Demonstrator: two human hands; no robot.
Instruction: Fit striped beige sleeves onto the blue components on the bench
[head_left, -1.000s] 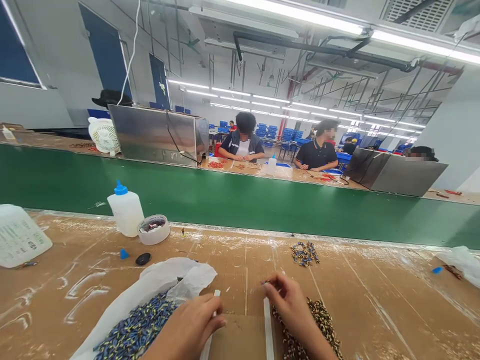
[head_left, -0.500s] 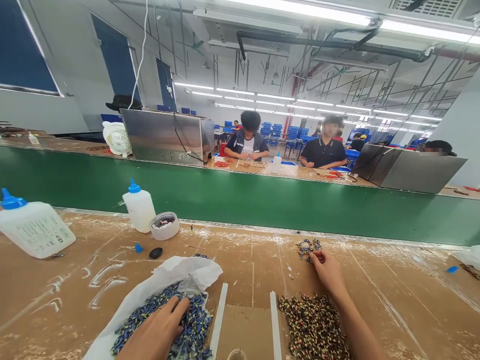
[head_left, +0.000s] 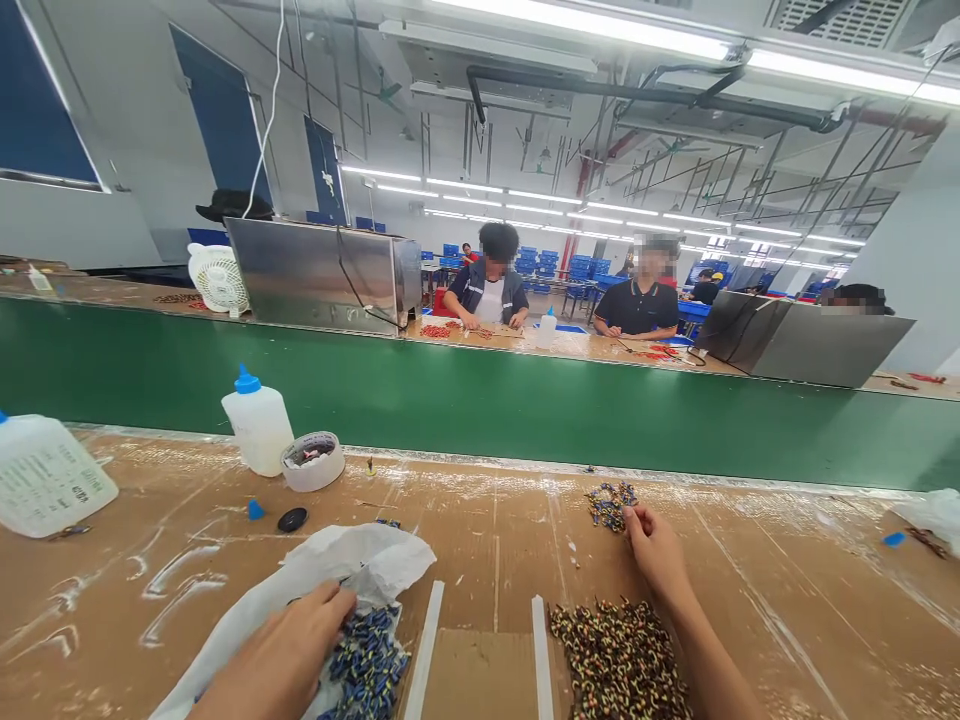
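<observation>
- Blue pieces (head_left: 367, 665): one heap, too many to count, on one white bag (head_left: 397, 555) at the left of the bench (head_left: 787, 590).
- Two bottles (head_left: 259, 430) at far left; one tape roll (head_left: 311, 470) just beside the second.
- One blue cap (head_left: 256, 510) and one black lid (head_left: 292, 519), nearer than the roll.
- Left hand (head_left: 292, 635): fingers curled over the blue heap; cannot tell if it grips any.
- Two white strips (head_left: 541, 660), apart, between the blue heap and the brown one.
- One small heap (head_left: 606, 505) of mixed pieces, beyond the brown pieces (head_left: 622, 660), one heap, uncounted.
- Right hand (head_left: 654, 545): thumb and forefinger together at the small heap's edge; any piece between them is hidden.
</observation>
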